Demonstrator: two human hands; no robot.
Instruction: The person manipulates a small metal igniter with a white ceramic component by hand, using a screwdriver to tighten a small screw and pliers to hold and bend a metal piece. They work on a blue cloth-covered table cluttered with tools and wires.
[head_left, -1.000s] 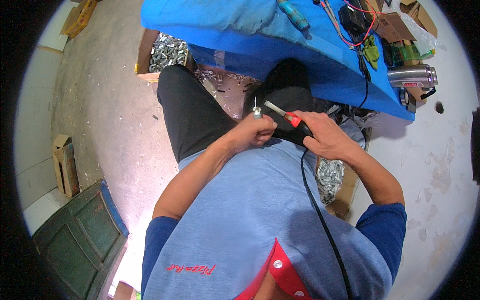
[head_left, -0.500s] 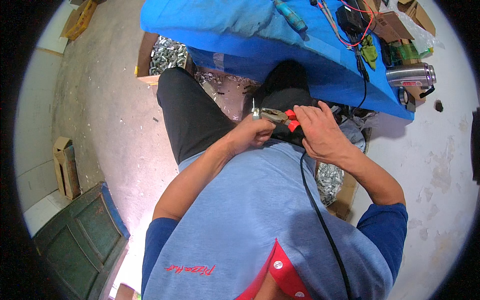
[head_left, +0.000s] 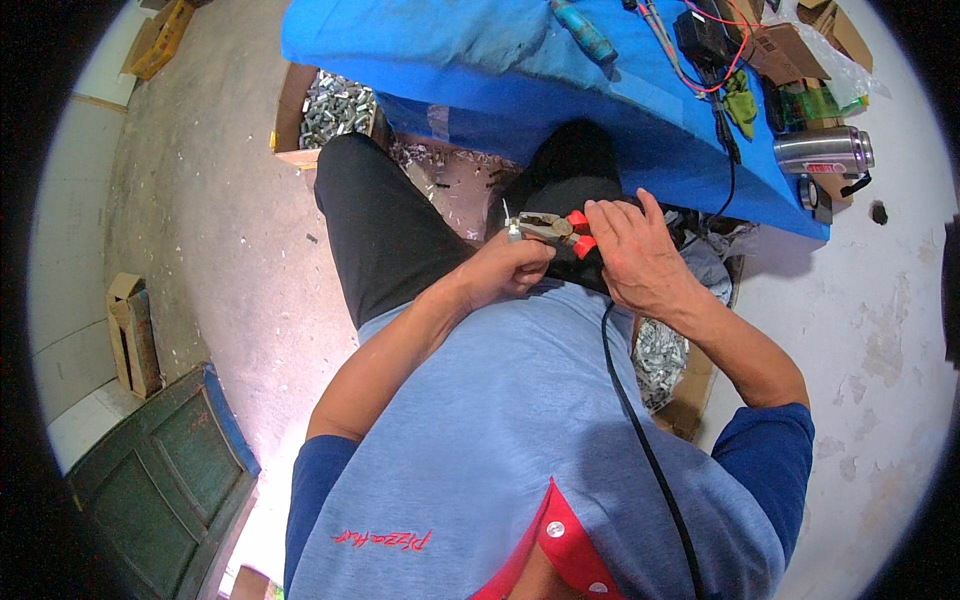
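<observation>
Seated before the near edge of a blue-covered worktop (head_left: 470,75), a person holds a small pale piece (head_left: 514,231) in a curled left hand (head_left: 510,268), its body rising just above the fist and its thin pin pointing away toward that edge. The right hand (head_left: 640,258), wrapped over the handles, holds red-handled pliers (head_left: 553,227) on the piece's right side, their long axis running nearly crosswise and their nose pointing left; whether they grip the piece cannot be told. A carton (head_left: 300,158) of small cylinders sits below the worktop's left corner.
</observation>
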